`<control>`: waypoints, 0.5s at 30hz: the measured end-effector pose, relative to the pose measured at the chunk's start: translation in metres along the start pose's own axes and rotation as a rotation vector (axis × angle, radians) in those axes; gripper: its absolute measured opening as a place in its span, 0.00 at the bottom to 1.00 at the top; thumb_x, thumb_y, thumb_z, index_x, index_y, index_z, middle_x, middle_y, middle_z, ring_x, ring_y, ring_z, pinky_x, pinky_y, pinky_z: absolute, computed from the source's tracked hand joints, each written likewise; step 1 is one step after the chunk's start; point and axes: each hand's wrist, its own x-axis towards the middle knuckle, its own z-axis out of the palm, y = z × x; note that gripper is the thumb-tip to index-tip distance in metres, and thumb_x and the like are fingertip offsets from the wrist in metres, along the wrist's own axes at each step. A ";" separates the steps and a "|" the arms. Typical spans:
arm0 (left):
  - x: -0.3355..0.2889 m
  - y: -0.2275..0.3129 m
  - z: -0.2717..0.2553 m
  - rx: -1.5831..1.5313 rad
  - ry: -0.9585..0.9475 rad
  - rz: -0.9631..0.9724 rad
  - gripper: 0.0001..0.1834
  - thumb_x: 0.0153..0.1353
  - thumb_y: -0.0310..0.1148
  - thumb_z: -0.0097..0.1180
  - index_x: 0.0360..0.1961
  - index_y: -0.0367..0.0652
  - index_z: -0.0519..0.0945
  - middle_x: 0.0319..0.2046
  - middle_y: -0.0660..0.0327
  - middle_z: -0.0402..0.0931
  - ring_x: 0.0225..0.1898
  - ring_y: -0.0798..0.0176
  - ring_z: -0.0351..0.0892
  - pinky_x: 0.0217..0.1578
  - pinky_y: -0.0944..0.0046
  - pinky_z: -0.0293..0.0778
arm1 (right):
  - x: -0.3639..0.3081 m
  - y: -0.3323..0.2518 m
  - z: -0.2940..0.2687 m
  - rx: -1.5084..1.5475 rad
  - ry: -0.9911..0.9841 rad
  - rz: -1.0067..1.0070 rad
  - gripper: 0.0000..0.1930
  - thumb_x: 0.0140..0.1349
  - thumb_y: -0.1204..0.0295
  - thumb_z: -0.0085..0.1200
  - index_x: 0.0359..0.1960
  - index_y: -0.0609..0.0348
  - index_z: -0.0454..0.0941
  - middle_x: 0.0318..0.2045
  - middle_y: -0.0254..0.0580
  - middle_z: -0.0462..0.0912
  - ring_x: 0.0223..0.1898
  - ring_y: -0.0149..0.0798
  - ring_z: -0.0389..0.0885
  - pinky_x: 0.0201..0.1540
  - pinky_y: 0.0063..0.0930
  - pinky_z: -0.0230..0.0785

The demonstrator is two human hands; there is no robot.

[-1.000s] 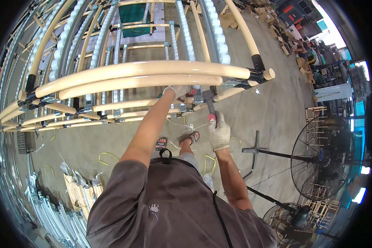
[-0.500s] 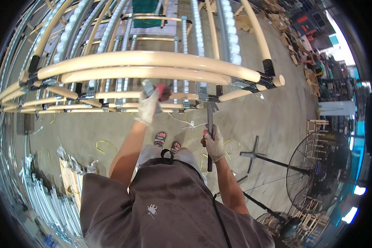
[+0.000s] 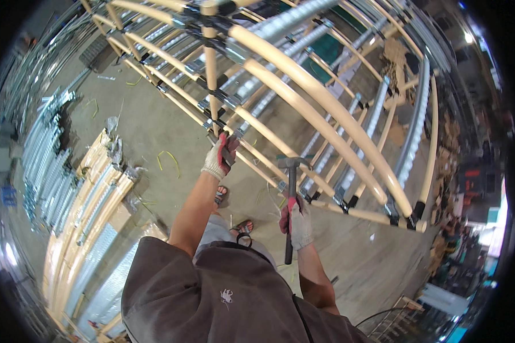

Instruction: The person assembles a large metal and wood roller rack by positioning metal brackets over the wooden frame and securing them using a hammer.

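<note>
My right hand (image 3: 297, 223), in a white and red work glove, is wrapped round the handle of a hammer (image 3: 292, 177). The hammer stands head up, its head close to a lower cream tube of the rack. My left hand (image 3: 221, 156), gloved the same way, is closed on a small grey metal piece (image 3: 228, 155), partly hidden by the fingers. It is beside the lower end of an upright tube on the rack (image 3: 210, 86), near a black joint. The rack is built of cream tubes, black joints and metal roller tracks.
On the floor at left lie bundles of cream tubes (image 3: 91, 200) and silver metal rails (image 3: 43, 154). Yellow strap scraps (image 3: 169, 163) are scattered about the concrete. Cardboard (image 3: 393, 60) lies beyond the rack, and a pale panel (image 3: 442, 300) is at lower right.
My view has turned left, so a corner of the rack is now ahead and the tube bundles show more. My left hand has moved to that corner; the hammer stays in my right hand.
</note>
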 end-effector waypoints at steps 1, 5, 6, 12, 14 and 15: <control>0.011 0.008 0.008 -0.052 -0.007 0.022 0.18 0.62 0.47 0.63 0.48 0.50 0.77 0.47 0.61 0.81 0.44 0.61 0.83 0.29 0.69 0.77 | 0.015 -0.009 0.014 0.029 -0.011 0.002 0.22 0.72 0.52 0.44 0.57 0.55 0.70 0.21 0.30 0.70 0.13 0.25 0.68 0.12 0.22 0.59; 0.050 0.028 0.036 -0.073 -0.124 0.072 0.21 0.58 0.50 0.65 0.46 0.51 0.77 0.42 0.66 0.81 0.40 0.68 0.82 0.25 0.70 0.73 | 0.079 -0.049 0.076 0.171 -0.015 0.066 0.25 0.72 0.48 0.42 0.55 0.56 0.71 0.21 0.29 0.69 0.14 0.25 0.66 0.12 0.21 0.56; 0.057 0.030 0.039 -0.108 -0.122 0.078 0.19 0.58 0.48 0.67 0.43 0.49 0.78 0.36 0.67 0.80 0.34 0.68 0.80 0.24 0.70 0.73 | 0.097 -0.053 0.088 0.233 -0.003 0.100 0.25 0.71 0.47 0.42 0.55 0.56 0.72 0.21 0.29 0.69 0.14 0.25 0.66 0.13 0.20 0.55; 0.083 0.030 0.033 -0.053 -0.080 -0.021 0.15 0.59 0.45 0.66 0.37 0.48 0.77 0.24 0.67 0.74 0.22 0.68 0.74 0.20 0.69 0.73 | 0.135 -0.089 0.165 0.147 -0.025 0.133 0.21 0.74 0.53 0.40 0.53 0.56 0.72 0.21 0.26 0.67 0.15 0.22 0.60 0.12 0.16 0.51; 0.085 0.029 0.031 -0.085 -0.071 -0.107 0.18 0.58 0.47 0.67 0.38 0.47 0.77 0.27 0.65 0.74 0.25 0.65 0.76 0.22 0.66 0.74 | 0.127 -0.094 0.170 -0.069 0.006 -0.031 0.17 0.74 0.58 0.39 0.52 0.56 0.72 0.21 0.27 0.69 0.15 0.22 0.63 0.12 0.20 0.52; 0.084 0.029 0.034 -0.102 -0.068 -0.151 0.19 0.57 0.48 0.67 0.38 0.47 0.77 0.28 0.64 0.74 0.26 0.63 0.77 0.23 0.65 0.75 | 0.123 -0.094 0.170 -0.177 0.023 -0.114 0.15 0.74 0.61 0.38 0.51 0.55 0.72 0.21 0.28 0.70 0.16 0.22 0.64 0.12 0.22 0.53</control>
